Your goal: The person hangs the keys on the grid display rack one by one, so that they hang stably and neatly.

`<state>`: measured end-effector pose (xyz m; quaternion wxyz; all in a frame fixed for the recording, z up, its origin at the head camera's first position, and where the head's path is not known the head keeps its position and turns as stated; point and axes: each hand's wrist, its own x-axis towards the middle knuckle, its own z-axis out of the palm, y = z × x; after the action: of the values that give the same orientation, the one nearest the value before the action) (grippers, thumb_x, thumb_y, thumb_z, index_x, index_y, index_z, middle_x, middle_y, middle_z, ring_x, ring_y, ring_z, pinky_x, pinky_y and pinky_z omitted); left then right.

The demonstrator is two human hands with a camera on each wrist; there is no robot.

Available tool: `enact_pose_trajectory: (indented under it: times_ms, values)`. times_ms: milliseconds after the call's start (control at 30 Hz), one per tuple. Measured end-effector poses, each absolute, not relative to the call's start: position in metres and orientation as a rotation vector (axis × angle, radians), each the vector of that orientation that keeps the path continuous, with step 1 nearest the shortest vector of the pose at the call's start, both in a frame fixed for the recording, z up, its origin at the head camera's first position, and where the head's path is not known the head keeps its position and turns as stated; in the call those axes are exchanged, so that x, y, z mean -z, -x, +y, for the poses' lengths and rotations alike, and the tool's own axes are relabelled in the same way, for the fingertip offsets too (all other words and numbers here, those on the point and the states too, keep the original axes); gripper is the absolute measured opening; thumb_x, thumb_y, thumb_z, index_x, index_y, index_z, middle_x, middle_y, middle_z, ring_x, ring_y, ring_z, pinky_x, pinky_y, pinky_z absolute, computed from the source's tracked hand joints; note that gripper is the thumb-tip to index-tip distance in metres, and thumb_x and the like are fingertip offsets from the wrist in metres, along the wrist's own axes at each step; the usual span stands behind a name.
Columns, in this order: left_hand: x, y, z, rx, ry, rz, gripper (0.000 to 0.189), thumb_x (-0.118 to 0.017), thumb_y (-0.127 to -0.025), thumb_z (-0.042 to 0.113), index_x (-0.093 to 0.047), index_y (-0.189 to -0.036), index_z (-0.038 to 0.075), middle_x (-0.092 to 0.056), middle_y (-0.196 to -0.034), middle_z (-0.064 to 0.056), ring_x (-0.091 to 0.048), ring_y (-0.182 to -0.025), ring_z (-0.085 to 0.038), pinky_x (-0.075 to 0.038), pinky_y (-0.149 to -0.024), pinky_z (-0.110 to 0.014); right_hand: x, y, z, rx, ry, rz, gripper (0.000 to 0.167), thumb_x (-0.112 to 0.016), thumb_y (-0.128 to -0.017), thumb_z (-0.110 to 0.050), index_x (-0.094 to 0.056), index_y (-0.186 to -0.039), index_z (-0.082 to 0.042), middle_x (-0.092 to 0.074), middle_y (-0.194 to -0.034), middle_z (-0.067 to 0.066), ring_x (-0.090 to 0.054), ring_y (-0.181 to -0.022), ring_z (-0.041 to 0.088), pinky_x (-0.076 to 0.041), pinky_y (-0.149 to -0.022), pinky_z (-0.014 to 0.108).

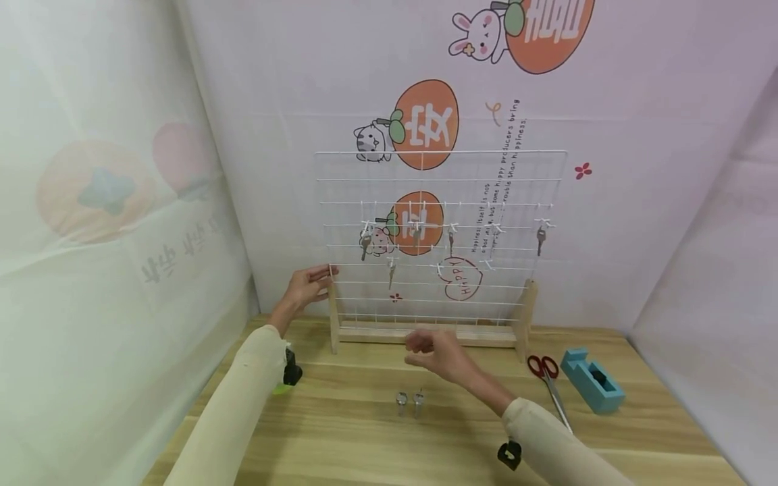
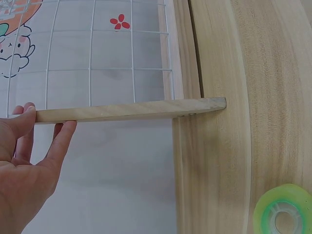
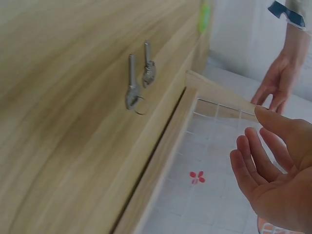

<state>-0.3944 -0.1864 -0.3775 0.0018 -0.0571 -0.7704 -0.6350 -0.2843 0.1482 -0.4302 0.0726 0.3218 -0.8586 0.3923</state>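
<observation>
A white wire grid rack (image 1: 425,302) stands in a wooden base with upright side posts. My left hand (image 1: 308,287) pinches the top of its left wooden post (image 2: 122,111) between thumb and fingers. Several keys hang from white hooks on the grid, one of them a key (image 1: 540,241) at the far right. In front of the base, my right hand (image 1: 444,353) hovers with loosely bent fingers and nothing in them. Two keys (image 3: 132,87) lie on the table below it, one with a ring.
Red-handled scissors (image 1: 550,385) and a blue tape dispenser (image 1: 592,381) lie at the right. A green roll of tape (image 2: 265,209) is on the left, partly behind the left wrist in the head view. A printed cloth (image 1: 292,202) hangs behind the rack.
</observation>
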Motion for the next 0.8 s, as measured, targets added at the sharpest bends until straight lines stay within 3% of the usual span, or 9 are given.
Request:
enact_pose_trajectory:
  times_ms: [167, 400, 533, 800]
  values:
    - [0.376, 0.395, -0.188, 2.013, 0.180, -2.423, 0.042, -0.055, -0.108, 0.004, -0.054, -0.149, 0.002, -0.051, -0.155, -0.017, -0.048, -0.143, -0.036, -0.049, -0.109, -0.054, 0.446, 0.282, 0.148, -1.148, -0.967, -2.628, 0.026, -0.083, -0.089, -0.008, -0.075, -0.113, -0.002, -0.077, -0.104, 0.014, -0.073, -0.092, 0.026, -0.063, -0.083, 0.038]
    - [0.379, 0.396, -0.188, 1.994, 0.190, -2.417, 0.041, -0.056, -0.108, 0.006, -0.056, -0.149, 0.003, -0.053, -0.153, -0.017, -0.050, -0.141, -0.035, -0.050, -0.108, -0.053, 0.468, 0.281, 0.151, -1.156, -1.029, -2.643, 0.020, -0.082, -0.089, -0.005, -0.075, -0.107, 0.000, -0.077, -0.102, 0.013, -0.073, -0.091, 0.030, -0.063, -0.084, 0.046]
    - [0.380, 0.397, -0.189, 1.976, 0.193, -2.415, 0.040, -0.056, -0.108, 0.005, -0.056, -0.148, 0.003, -0.054, -0.152, -0.017, -0.051, -0.141, -0.035, -0.051, -0.107, -0.052, 0.479, 0.282, 0.150, -1.146, -1.081, -2.638, 0.018, -0.082, -0.088, -0.001, -0.076, -0.104, 0.001, -0.078, -0.101, 0.013, -0.074, -0.090, 0.029, -0.064, -0.082, 0.041]
    - [0.379, 0.395, -0.189, 1.987, 0.177, -2.423, 0.041, -0.057, -0.108, 0.006, -0.056, -0.149, 0.005, -0.054, -0.152, -0.016, -0.052, -0.141, -0.034, -0.050, -0.108, -0.052, 0.495, 0.280, 0.147, -1.136, -1.022, -2.743, 0.016, -0.082, -0.087, -0.002, -0.079, -0.102, -0.002, -0.079, -0.102, 0.011, -0.074, -0.094, 0.029, -0.062, -0.087, 0.046]
